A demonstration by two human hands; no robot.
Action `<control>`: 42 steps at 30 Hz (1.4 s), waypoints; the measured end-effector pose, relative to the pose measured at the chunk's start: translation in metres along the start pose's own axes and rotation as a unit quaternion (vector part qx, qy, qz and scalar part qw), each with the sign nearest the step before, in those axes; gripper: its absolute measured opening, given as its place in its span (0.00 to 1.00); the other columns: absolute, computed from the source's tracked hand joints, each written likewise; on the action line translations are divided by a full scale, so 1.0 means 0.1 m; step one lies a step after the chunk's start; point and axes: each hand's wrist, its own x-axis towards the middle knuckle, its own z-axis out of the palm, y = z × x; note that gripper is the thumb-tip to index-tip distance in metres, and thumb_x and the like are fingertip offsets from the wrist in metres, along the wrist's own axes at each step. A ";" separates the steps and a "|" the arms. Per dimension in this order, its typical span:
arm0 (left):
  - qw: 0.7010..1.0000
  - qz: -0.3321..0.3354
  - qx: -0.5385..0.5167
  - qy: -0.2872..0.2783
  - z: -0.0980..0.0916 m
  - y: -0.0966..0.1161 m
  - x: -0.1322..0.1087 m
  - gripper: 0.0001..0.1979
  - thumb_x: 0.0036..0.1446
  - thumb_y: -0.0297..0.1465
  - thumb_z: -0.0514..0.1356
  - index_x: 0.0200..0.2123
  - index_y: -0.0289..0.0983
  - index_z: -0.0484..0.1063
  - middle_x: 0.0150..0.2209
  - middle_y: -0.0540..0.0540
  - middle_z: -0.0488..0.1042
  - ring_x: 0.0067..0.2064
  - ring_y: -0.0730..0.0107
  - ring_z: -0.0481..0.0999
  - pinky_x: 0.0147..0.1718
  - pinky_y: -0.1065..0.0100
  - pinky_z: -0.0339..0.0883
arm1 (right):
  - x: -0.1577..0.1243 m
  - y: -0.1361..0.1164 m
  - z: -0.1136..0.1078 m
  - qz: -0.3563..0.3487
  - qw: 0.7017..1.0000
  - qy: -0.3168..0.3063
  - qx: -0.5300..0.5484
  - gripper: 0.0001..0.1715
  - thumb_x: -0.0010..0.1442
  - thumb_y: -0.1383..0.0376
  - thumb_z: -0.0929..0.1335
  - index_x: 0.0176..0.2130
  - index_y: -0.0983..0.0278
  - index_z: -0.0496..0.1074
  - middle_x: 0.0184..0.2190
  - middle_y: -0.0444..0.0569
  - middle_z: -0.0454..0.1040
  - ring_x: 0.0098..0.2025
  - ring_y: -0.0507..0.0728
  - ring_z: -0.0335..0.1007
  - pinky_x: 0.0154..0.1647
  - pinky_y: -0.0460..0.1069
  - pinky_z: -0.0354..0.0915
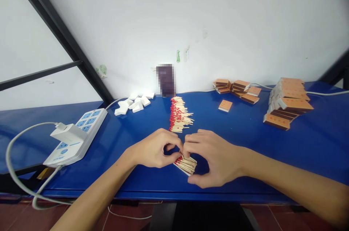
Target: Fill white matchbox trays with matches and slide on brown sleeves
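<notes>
A small white matchbox tray filled with red-headed matches is at the front middle of the table. My right hand curls around it, the thumb at the near right corner and the fingers at the far edge. My left hand is closed in a pinch over the match heads at the tray's left end. Its fingertips nearly meet those of my right hand and partly hide the matches. Just beyond my hands lies a long heap of loose matches, heads to the left.
White trays are piled at the back left. Orange-topped matchboxes lie at the back right, with a larger stack farther right. A power strip with plug and cable occupies the left. Behind stands a dark pixelated object against the wall.
</notes>
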 end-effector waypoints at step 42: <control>0.971 -0.020 0.030 0.234 0.00 -0.08 0.01 0.03 0.58 0.24 0.59 0.32 0.36 0.71 0.33 0.49 0.76 0.34 0.71 0.73 0.38 0.68 0.66 | 0.05 0.31 0.03 -0.021 0.999 0.020 -0.045 0.12 0.58 0.68 0.68 0.43 0.60 0.77 0.44 0.48 0.77 0.43 0.57 0.72 0.47 0.52 0.62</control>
